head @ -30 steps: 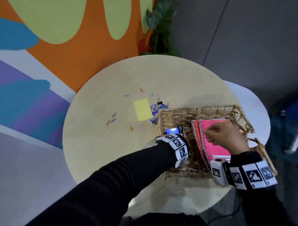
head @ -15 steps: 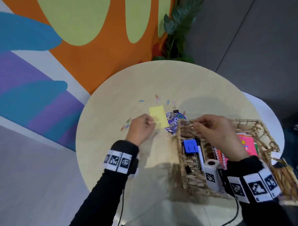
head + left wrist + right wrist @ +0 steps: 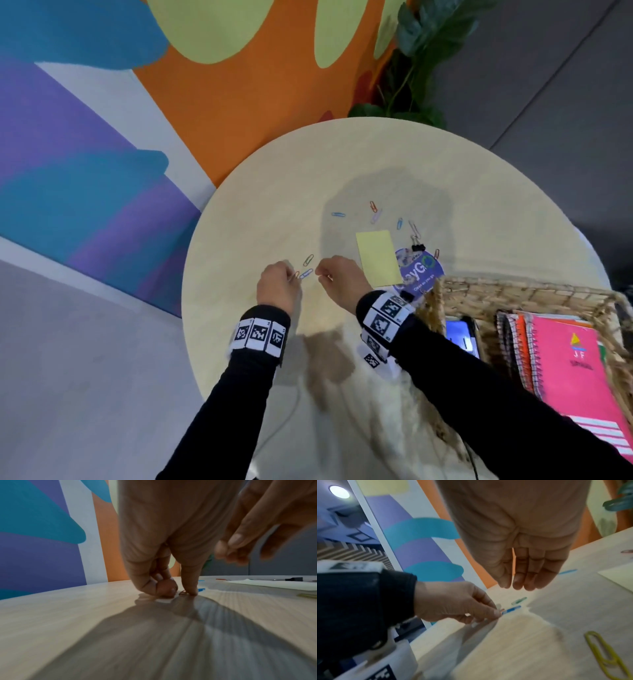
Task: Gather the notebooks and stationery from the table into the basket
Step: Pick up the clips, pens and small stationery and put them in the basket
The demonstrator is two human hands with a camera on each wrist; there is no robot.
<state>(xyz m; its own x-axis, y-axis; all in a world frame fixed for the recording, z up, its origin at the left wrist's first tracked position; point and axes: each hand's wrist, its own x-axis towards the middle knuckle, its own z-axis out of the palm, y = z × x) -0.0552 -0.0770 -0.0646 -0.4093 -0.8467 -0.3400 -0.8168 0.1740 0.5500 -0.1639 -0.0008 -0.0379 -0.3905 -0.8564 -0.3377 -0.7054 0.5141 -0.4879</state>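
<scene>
Several coloured paper clips lie on the round table [image 3: 239, 240]. My left hand [image 3: 291, 275] is down on the table and pinches an orange paper clip [image 3: 182, 593] between thumb and index finger. A blue clip [image 3: 306, 273] and a green clip [image 3: 308, 259] lie just right of it. My right hand [image 3: 517, 585] hovers above those clips with fingers straight and holds nothing. A yellow sticky note [image 3: 376, 262] and a round blue sticker [image 3: 419, 270] lie to the right. The wicker basket [image 3: 513, 298] holds a pink spiral notebook [image 3: 579, 370].
More clips and a black binder clip [image 3: 418, 246] lie beyond the sticky note. A yellow clip [image 3: 604, 660] lies near my right wrist. A blue object [image 3: 459, 330] sits in the basket's left compartment. A potted plant [image 3: 421, 68] stands behind the table.
My left hand came out of the basket and went left across the table to the clips. My right hand left the notebook in the basket and followed it to the same spot.
</scene>
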